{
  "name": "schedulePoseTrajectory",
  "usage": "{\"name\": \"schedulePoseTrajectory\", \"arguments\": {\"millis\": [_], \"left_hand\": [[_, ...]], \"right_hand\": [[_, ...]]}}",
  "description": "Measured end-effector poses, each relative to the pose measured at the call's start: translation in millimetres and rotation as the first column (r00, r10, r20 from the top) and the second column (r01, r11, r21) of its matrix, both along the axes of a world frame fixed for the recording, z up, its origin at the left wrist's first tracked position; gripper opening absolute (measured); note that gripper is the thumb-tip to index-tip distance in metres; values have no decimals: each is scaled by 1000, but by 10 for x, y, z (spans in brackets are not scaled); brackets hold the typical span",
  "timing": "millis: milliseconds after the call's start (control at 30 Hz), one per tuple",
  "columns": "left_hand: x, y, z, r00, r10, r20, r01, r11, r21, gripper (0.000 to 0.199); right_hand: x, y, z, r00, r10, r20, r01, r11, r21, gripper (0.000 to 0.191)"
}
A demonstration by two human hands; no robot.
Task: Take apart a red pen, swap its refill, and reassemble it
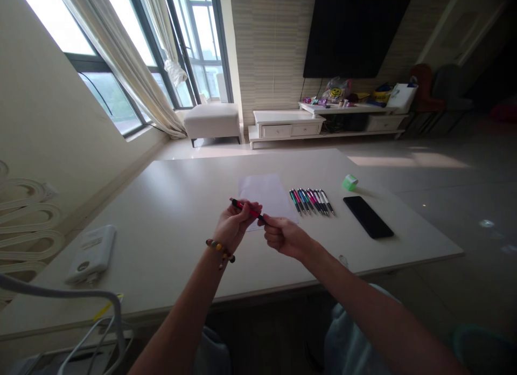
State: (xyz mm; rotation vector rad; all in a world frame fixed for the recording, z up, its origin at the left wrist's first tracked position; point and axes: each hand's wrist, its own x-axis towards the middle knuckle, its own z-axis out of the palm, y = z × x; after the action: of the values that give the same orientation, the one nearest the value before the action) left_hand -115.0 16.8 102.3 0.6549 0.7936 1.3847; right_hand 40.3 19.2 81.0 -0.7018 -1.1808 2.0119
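A red and black pen is held between my two hands, above the near edge of a white sheet of paper. My left hand, with a bead bracelet at the wrist, grips the pen's barrel between thumb and fingers. The fingers of my right hand are closed around the pen's lower black end, so its tip is hidden. Just right of the paper lies a row of several pens in green, blue, pink, black and white, side by side.
On the right of the white table lie a black phone and a small green and white box. A white power adapter or similar device sits at the left, near a grey cable. A low TV cabinet stands beyond.
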Motion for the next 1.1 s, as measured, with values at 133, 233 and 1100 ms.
{"name": "schedulePoseTrajectory", "arguments": {"millis": [133,233,1100], "left_hand": [[96,33,8,995,11,95,-7,999,-39,12],[156,28,6,993,24,118,-20,999,-41,12],[28,-110,-24,994,64,92,-58,996,-63,7]], "right_hand": [[30,-63,-22,855,-465,230,240,747,619,29],[106,-53,-14,768,-574,284,124,568,813,25],[55,-50,79,873,-357,333,86,785,614,39]]}}
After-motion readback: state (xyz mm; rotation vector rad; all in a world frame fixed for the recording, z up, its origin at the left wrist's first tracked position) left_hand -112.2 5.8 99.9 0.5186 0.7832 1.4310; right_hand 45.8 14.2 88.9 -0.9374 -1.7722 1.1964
